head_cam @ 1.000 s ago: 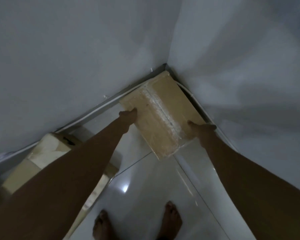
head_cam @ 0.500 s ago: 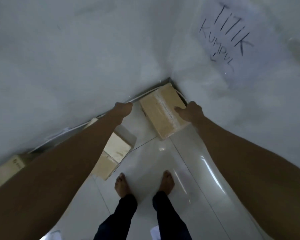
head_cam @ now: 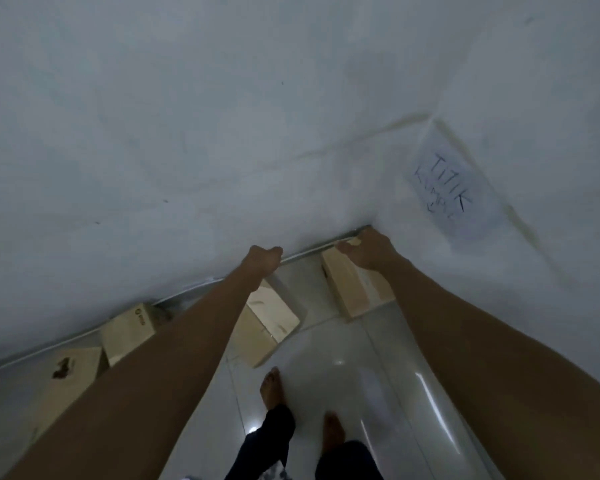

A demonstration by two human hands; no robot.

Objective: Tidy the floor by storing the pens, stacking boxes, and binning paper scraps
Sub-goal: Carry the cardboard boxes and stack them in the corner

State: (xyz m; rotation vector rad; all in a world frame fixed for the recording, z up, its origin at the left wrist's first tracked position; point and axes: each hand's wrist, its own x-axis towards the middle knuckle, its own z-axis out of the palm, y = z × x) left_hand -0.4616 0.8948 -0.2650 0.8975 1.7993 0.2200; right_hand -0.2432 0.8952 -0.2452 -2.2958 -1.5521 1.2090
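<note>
Right grip [head_cam: 368, 252] clasps rectangular cardboard box [head_cam: 357, 291] top | left grip [head_cam: 262, 259] curled, empty | glossy tile floor [head_cam: 329, 344]

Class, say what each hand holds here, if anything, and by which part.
The right hand grips the cardboard box in the corner by its top far end; the left hand is curled, with nothing visible in it.

White walls [head_cam: 187, 133], handwritten paper sign [head_cam: 454, 192] on the right wall, glossy pale floor tiles [head_cam: 326, 375]
</note>
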